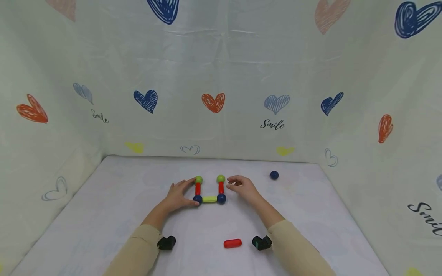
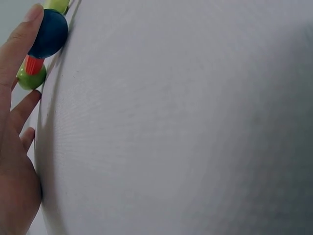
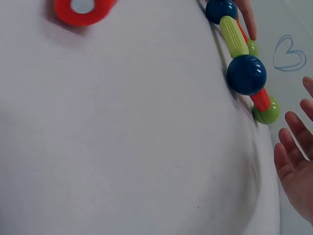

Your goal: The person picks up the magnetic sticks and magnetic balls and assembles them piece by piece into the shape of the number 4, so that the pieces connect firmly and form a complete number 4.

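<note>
A U-shaped frame of magnetic rods and balls lies on the table. Its near side is a yellow-green rod [image 1: 209,199] between a left blue ball [image 1: 197,199] and a right blue ball [image 1: 221,198]. Two red rods [image 1: 221,188] run back to a left green ball [image 1: 198,179] and a right green ball [image 1: 220,178]. My left hand [image 1: 177,196] holds the frame's left side lengthwise, thumb at the blue ball and a fingertip at the green one. Just right of the frame, my right hand [image 1: 244,188] hovers with loosely bent fingers, apart from it and holding nothing.
A loose red rod [image 1: 233,243] lies nearer the table's front, between the forearms; its silvery end shows in the right wrist view. Another blue ball [image 1: 274,175] rests at the back right. Behind the white table [image 1: 138,172] hangs a heart-patterned curtain [image 1: 241,76].
</note>
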The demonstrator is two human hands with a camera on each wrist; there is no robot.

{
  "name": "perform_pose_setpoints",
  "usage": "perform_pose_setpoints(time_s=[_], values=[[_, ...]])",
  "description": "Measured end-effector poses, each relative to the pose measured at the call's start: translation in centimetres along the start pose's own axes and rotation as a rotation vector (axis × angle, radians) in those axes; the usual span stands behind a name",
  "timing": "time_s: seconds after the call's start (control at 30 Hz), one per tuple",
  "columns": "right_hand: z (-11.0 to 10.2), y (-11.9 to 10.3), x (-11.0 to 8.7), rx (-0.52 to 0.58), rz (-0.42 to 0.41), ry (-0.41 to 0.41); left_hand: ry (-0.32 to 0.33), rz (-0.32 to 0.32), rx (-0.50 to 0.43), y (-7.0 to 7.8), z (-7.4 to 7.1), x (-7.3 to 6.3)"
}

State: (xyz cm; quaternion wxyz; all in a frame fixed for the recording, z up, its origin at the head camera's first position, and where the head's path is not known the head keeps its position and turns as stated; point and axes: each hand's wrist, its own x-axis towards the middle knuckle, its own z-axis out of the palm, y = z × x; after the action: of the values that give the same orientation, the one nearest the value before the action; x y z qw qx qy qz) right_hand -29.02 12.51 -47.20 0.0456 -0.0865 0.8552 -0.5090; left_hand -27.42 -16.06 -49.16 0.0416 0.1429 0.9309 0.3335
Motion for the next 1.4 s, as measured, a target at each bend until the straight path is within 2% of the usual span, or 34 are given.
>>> perform_pose_setpoints(time_s=[0.33,0.53,0.83,1.23,1.4], values=[[-0.4,-0.9,-3.2,-0.025,-0.073,-0.167,0.000,-0.021,0.007,-0.1,0.0,0.0],[-0.5,-1.1,-4.5,-0.026,-0.080,-0.265,0.001,-0.038,0.024,-0.1,0.0,-0.1],[-0.5,-1.3,-6.9,-0.099,-0.095,-0.491,-0.009,-0.039,0.022,-0.4,0.3,-0.1],[-0.5,-1.9,-8.3,-0.184,-0.046,-0.650,-0.005,-0.035,0.019,-0.5,0.4,-0.1],[-0.5,-1.6,-8.4,-0.215,-0.042,-0.671,-0.001,-0.028,0.027,-0.5,0.4,0.0]])
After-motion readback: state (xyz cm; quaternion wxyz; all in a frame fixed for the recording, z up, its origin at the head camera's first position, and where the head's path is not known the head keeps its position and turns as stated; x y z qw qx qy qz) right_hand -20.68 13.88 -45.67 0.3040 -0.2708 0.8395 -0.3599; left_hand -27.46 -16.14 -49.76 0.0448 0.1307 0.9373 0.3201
